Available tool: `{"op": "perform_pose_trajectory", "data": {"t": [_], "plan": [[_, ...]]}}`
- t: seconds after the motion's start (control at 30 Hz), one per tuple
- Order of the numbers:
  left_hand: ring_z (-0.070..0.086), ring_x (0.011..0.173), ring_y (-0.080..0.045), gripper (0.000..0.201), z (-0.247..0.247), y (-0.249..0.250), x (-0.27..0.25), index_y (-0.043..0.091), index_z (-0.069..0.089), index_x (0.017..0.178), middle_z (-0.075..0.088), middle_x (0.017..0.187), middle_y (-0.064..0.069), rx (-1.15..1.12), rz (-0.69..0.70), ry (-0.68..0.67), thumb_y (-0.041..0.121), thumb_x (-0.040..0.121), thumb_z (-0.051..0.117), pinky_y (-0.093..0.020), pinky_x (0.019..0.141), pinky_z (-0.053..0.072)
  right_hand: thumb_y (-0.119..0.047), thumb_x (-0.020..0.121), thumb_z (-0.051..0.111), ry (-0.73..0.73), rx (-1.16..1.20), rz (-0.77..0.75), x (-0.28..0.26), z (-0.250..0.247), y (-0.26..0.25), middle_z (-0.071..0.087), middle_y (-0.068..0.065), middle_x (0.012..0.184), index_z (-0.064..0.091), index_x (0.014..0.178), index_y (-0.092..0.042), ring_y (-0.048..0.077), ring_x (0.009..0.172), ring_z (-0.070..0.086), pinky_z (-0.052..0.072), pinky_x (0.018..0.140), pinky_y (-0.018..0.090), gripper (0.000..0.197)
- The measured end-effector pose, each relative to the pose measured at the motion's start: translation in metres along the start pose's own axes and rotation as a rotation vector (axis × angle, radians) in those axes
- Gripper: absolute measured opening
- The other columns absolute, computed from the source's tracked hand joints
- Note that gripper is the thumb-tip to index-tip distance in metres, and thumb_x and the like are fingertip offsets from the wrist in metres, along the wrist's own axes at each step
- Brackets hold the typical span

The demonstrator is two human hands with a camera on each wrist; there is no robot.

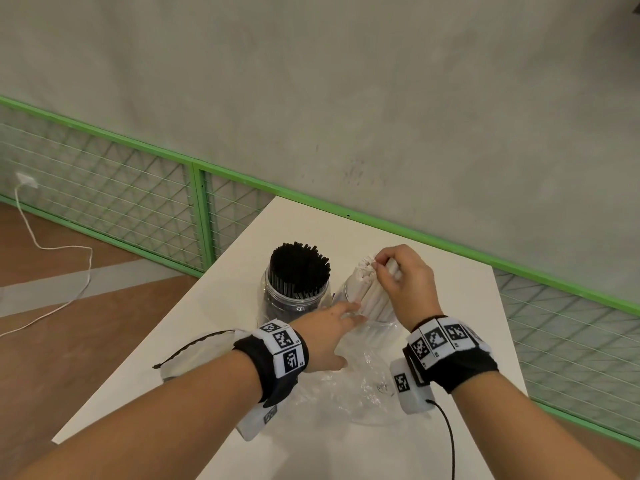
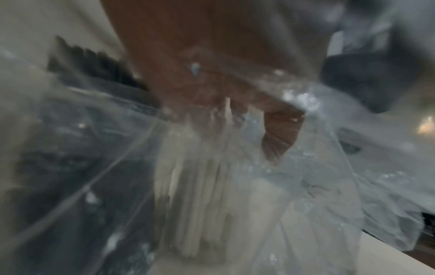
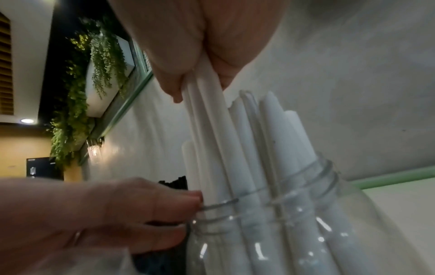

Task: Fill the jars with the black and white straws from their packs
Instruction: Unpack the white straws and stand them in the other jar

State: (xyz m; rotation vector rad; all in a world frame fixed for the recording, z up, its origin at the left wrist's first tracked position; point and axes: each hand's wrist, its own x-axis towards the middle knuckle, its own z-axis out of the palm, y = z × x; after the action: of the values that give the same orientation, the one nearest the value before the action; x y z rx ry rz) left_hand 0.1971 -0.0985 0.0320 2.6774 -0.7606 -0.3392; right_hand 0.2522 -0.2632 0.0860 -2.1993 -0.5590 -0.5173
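**Ana:** Right wrist view first: the fingers (image 3: 175,87) of the right hand (image 1: 407,282) are pinched round the tops of a few white straws (image 3: 212,130), which stand steeply in the mouth of the clear jar (image 3: 306,232). From the head camera that jar sits at about three o'clock of the other jar (image 1: 294,299), which is already packed with black straws (image 1: 299,268).

**Ben:** And the left hand (image 1: 325,336)?

**Ana:** Its fingers are fairly straight, not clenched. The fingertips rest at the rim of the white-straw jar, at about nine o'clock of the mouth, against the straws. I'd say it steadies the neck.

**Ben:** So how should this step go?

**Ana:** My judgement: keep the left fingertips on the rim so the light jar can't tip, lower the pinched straws straight down among the others, and let go only once their ends reach the bottom. The mouth is crowded, so a slanted straw could catch on its neighbours or push some out.

**Ben:** What lies nearer the person?

**Ana:** Crumpled clear plastic wrap (image 1: 367,389) on the worktop (image 1: 450,306), at about six o'clock of the jars, presumably an emptied pack. The left wrist camera looks through it and is badly blurred.

**Ben:** Any brand or label?

**Ana:** None that can be read. A small embossed mark shows on the black-straw jar, illegible. The wristbands (image 1: 446,337) carry only black-and-white square marker patterns.
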Motion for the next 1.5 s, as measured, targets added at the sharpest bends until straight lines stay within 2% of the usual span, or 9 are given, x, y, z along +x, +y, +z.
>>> {"op": "perform_pose_trajectory", "data": {"t": [0.1, 0.2, 0.37, 0.53, 0.67, 0.9, 1.1, 1.27, 1.5], "plan": [[0.025, 0.140, -0.023, 0.076, 0.000, 0.001, 0.001, 0.021, 0.018, 0.149, 0.004, 0.159, 0.003, -0.005, -0.006, -0.018, 0.045, 0.088, 0.056, -0.041, 0.114, 0.026, -0.018, 0.089, 0.062, -0.128, -0.143, -0.027, -0.005, 0.002, 0.008, 0.064, 0.006, 0.109, 0.063, 0.108, -0.008, 0.013, 0.105, 0.054, 0.038, 0.096, 0.016, 0.022], [0.035, 0.136, -0.026, 0.069, -0.001, 0.004, -0.001, 0.023, 0.015, 0.150, -0.008, 0.159, 0.005, -0.043, -0.013, -0.040, 0.055, 0.093, 0.038, -0.041, 0.111, 0.029, -0.052, 0.091, 0.025, -0.467, -0.527, -0.090, -0.020, 0.008, 0.026, 0.034, 0.002, 0.153, 0.040, 0.142, -0.015, 0.027, 0.143, 0.023, 0.019, 0.117, 0.046, 0.065], [-0.002, 0.146, -0.019, 0.078, -0.017, 0.013, -0.015, 0.034, 0.004, 0.149, -0.008, 0.159, 0.003, -0.113, -0.053, -0.034, 0.071, 0.086, 0.031, -0.048, 0.118, 0.005, -0.063, 0.093, 0.014, -0.476, -0.578, 0.052, -0.009, -0.001, 0.019, -0.013, -0.013, 0.159, 0.001, 0.151, -0.032, 0.016, 0.146, -0.016, -0.006, 0.116, 0.047, 0.067], [-0.007, 0.145, -0.015, 0.115, -0.034, 0.015, -0.042, 0.040, -0.004, 0.147, -0.007, 0.159, 0.010, -0.016, -0.083, -0.064, 0.085, 0.059, 0.054, -0.051, 0.117, 0.000, -0.071, 0.086, 0.033, -0.586, -0.572, 0.175, -0.006, 0.003, 0.022, -0.001, 0.000, 0.162, 0.013, 0.152, -0.023, 0.022, 0.148, -0.005, 0.005, 0.120, 0.043, 0.084], [0.002, 0.146, -0.022, 0.130, -0.016, 0.012, -0.058, 0.035, -0.014, 0.147, -0.008, 0.159, 0.002, 0.161, -0.177, -0.172, 0.070, 0.056, 0.073, -0.051, 0.116, 0.008, -0.056, 0.093, 0.042, -0.556, -0.401, 0.229, 0.003, 0.000, 0.013, 0.003, 0.005, 0.161, 0.012, 0.152, -0.020, 0.025, 0.148, -0.001, 0.003, 0.119, 0.040, 0.075], [0.048, 0.120, -0.025, 0.061, 0.006, 0.008, -0.059, 0.030, 0.027, 0.144, 0.047, 0.135, -0.002, 0.142, -0.233, 0.093, 0.034, 0.089, 0.053, -0.041, 0.096, 0.043, -0.074, 0.079, 0.039, -0.355, -0.189, 0.136, -0.035, -0.039, -0.013, 0.010, -0.004, 0.160, 0.020, 0.149, -0.032, 0.018, 0.146, 0.008, 0.010, 0.118, 0.046, 0.084], [0.054, 0.106, -0.019, 0.031, -0.006, 0.014, -0.064, 0.026, 0.054, 0.124, 0.059, 0.115, 0.002, -0.026, -0.155, 0.331, 0.026, 0.095, 0.044, -0.032, 0.083, 0.042, -0.085, 0.047, 0.061, -0.696, -0.327, 0.182, -0.102, -0.054, -0.015, 0.035, 0.000, 0.149, 0.005, 0.149, -0.037, 0.020, 0.138, 0.027, 0.023, 0.114, 0.044, 0.127], [0.050, 0.085, -0.011, 0.020, -0.020, 0.027, -0.063, 0.023, 0.061, 0.110, 0.054, 0.093, 0.009, -0.136, -0.073, 0.452, 0.030, 0.095, 0.050, -0.027, 0.069, 0.035, -0.052, 0.070, 0.075, -0.725, -0.396, 0.306, -0.115, -0.049, -0.006, 0.061, 0.002, 0.109, 0.021, 0.144, -0.034, 0.024, 0.103, 0.057, 0.047, 0.088, 0.035, 0.094], [0.055, 0.095, -0.016, 0.027, -0.017, 0.028, -0.070, 0.023, 0.060, 0.112, 0.055, 0.099, 0.006, -0.150, -0.086, 0.459, 0.040, 0.093, 0.051, -0.030, 0.075, 0.041, -0.033, 0.095, 0.050, -0.638, -0.501, 0.290, -0.107, -0.055, 0.004, 0.066, 0.010, 0.098, 0.052, 0.099, -0.016, 0.030, 0.091, 0.059, 0.042, 0.070, 0.034, 0.018]]}}
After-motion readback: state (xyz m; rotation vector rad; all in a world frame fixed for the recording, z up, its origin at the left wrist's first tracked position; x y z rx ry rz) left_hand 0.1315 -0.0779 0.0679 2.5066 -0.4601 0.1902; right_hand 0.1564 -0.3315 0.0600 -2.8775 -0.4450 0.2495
